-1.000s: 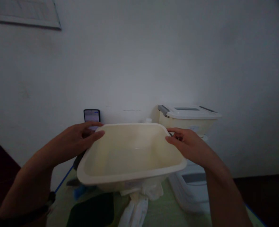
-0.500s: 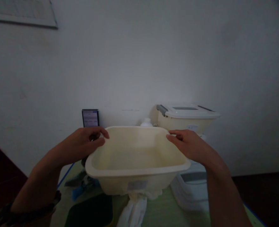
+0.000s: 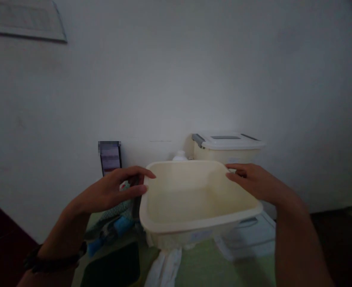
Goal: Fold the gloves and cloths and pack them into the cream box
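Note:
A cream plastic storage bin (image 3: 182,203) without a lid hangs above the table, its open top tilted toward me. My left hand (image 3: 119,189) pinches its left rim, with the fingers over the edge and the thumb lower down. On the far right corner, my right hand (image 3: 250,179) grips the rim between thumb and fingers. White cloth (image 3: 165,267) shows below the bin, partly hidden by it. Inside, the bin shows only its bare cream walls and floor.
A lidded cream box (image 3: 229,145) with grey latches stands against the wall. A pale lid (image 3: 250,239) lies on the right of the green table (image 3: 200,267). To the left are a phone (image 3: 110,159), a blue item (image 3: 124,225) and a dark flat object (image 3: 113,267).
Both hands have carried the bin to the right. Its left side has swung nearer to me, and the view has shifted slightly.

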The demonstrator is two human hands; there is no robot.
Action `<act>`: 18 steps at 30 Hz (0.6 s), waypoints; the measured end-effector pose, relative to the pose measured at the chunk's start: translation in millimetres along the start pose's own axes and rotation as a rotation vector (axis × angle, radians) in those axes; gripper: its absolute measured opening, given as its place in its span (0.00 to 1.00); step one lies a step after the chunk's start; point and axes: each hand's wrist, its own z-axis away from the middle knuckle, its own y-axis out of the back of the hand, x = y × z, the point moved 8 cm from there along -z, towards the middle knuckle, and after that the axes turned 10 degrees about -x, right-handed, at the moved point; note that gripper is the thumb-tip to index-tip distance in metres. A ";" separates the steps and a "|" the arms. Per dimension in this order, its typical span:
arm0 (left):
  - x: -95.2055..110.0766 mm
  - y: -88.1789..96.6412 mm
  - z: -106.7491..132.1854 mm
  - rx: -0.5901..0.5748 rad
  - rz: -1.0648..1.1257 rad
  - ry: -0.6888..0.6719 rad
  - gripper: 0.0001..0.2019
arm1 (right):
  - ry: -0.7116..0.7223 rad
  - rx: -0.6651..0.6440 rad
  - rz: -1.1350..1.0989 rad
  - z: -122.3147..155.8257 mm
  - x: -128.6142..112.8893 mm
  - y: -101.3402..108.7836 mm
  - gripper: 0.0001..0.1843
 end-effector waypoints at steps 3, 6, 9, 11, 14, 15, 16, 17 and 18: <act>16.1 -9.6 -5.9 0.001 0.007 -0.100 0.15 | -0.028 -0.052 0.041 6.2 16.7 4.5 0.20; 34.5 -29.8 -16.1 -0.047 -0.011 -0.171 0.15 | -0.125 -0.059 0.097 13.7 43.2 11.8 0.20; 48.3 -56.7 -32.7 -0.113 -0.031 -0.209 0.21 | -0.231 -0.003 0.157 23.7 73.4 23.4 0.17; 53.1 -71.8 -47.7 -0.119 -0.039 -0.229 0.24 | -0.297 0.045 0.200 30.7 94.0 31.3 0.14; 55.5 -89.9 -73.3 -0.098 -0.022 -0.274 0.25 | -0.396 0.122 0.258 40.3 123.7 40.6 0.13; 54.9 -95.9 -81.7 -0.097 -0.008 -0.287 0.25 | -0.425 0.144 0.271 42.8 132.5 41.9 0.12; 53.6 -102.4 -89.7 -0.106 0.005 -0.296 0.25 | -0.451 0.163 0.283 44.9 140.5 41.9 0.12; 51.7 -109.0 -96.8 -0.118 0.014 -0.301 0.25 | -0.474 0.180 0.293 46.6 147.3 40.7 0.12; 49.3 -115.9 -103.1 -0.137 0.016 -0.302 0.25 | -0.493 0.194 0.302 47.9 153.1 38.5 0.12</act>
